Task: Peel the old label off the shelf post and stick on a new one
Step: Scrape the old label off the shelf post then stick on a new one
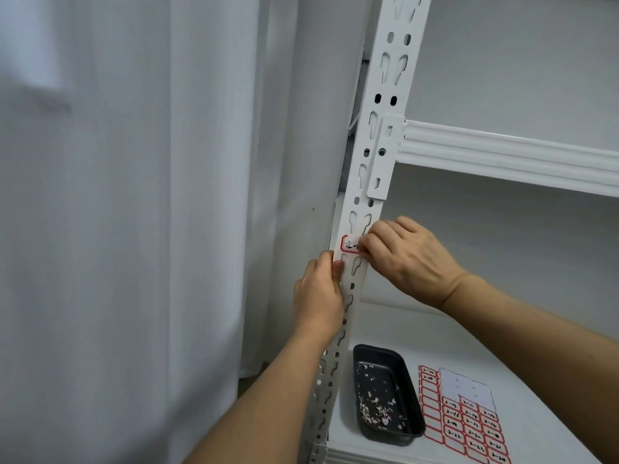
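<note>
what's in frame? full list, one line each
shelf post: 1, white, slotted, centre of view, running top to bottom
label: 1, white with red border, stuck on the post at hand height, partly covered by fingers
shelf beam: 1, white, right of the post, upper shelf level
lower shelf: 1, white, bottom right
tray: 1, black, on the lower shelf beside the post, holds paper scraps
label sheet: 1, red-bordered labels, some already gone, right of the tray
curtain: 1, white, left
left hand: grips the post just below the label
right hand: fingertips at the label's right end
</note>
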